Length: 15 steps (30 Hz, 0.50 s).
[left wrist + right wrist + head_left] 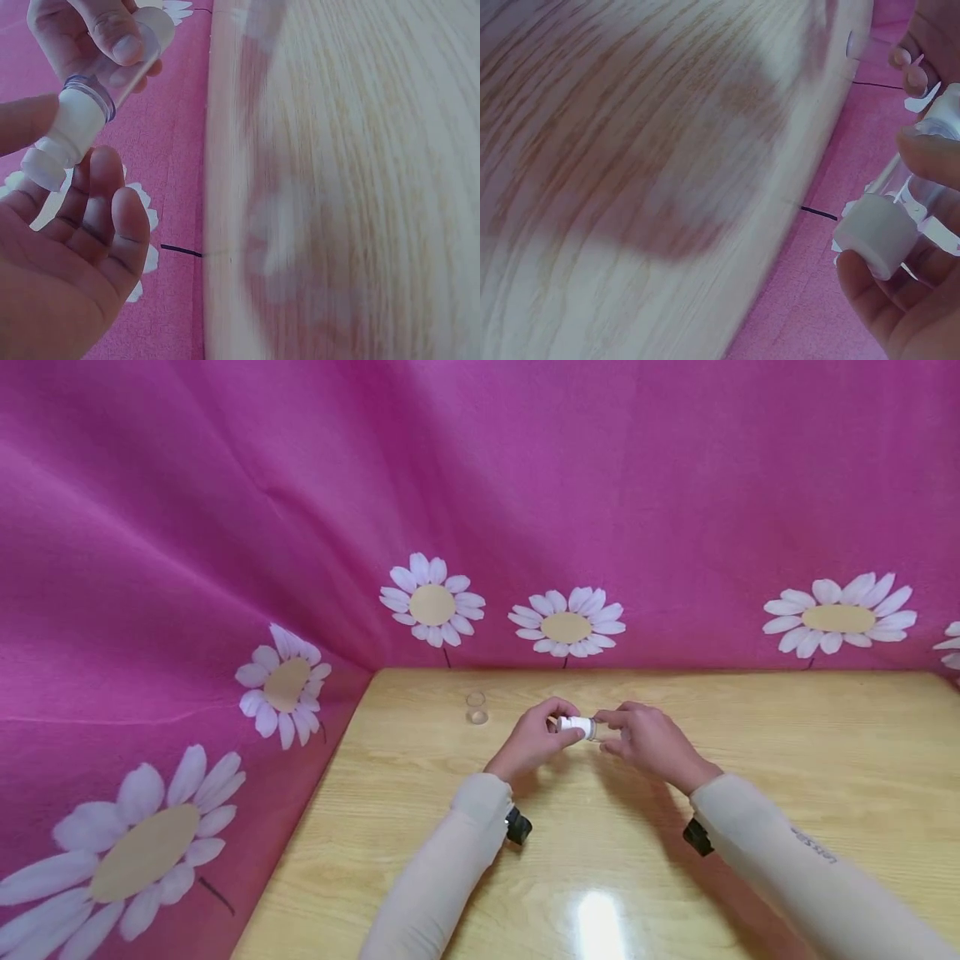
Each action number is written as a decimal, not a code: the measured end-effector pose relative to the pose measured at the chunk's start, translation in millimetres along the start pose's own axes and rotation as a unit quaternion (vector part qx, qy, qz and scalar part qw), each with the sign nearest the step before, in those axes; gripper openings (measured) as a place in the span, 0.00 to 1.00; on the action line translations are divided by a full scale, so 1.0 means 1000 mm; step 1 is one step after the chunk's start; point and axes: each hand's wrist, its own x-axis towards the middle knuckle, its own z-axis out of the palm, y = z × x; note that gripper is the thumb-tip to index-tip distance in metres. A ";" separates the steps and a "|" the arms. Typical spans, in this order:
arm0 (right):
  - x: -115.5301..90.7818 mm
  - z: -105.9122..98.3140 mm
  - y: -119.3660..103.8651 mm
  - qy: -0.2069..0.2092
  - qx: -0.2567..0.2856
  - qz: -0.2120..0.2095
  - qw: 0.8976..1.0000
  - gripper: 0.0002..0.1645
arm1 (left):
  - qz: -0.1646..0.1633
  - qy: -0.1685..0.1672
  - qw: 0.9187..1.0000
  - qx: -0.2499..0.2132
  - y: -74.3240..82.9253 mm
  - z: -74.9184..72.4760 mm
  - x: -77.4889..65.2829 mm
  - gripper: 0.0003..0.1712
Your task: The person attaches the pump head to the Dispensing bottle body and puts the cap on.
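A small clear bottle [877, 232] with a white base and a white pump top [81, 120] lies sideways between both hands, above the table. My left hand [534, 739] pinches the white pump top between thumb and fingers. With thumb and fingers around it, my right hand [656, 745] holds the clear body near the white base. A clear ring shows where the pump top meets the body in the left wrist view. Whether the top is screwed fully on, I cannot tell. A clear cylindrical cap [477, 710] stands apart, left of my left hand.
The light wood table [420, 827] runs back to a pink cloth [675, 485] printed with white daisies. More of this cloth hangs along the left edge. A bright light reflection sits on the tabletop near the front.
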 end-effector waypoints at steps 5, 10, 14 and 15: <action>-0.005 0.004 0.004 0.008 0.002 -0.001 1.000 0.22 | 0.021 -0.004 1.000 0.004 -0.001 0.004 -0.003 0.15; -0.003 0.006 0.001 0.012 0.008 0.002 1.000 0.23 | 0.009 0.020 1.000 -0.005 0.000 0.002 -0.006 0.34; -0.005 0.002 0.001 0.018 0.002 0.007 1.000 0.23 | -0.029 0.064 0.997 -0.015 0.006 0.005 -0.002 0.40; -0.006 0.001 0.002 0.020 0.001 0.009 1.000 0.23 | -0.034 0.077 0.996 -0.014 0.007 0.006 -0.001 0.37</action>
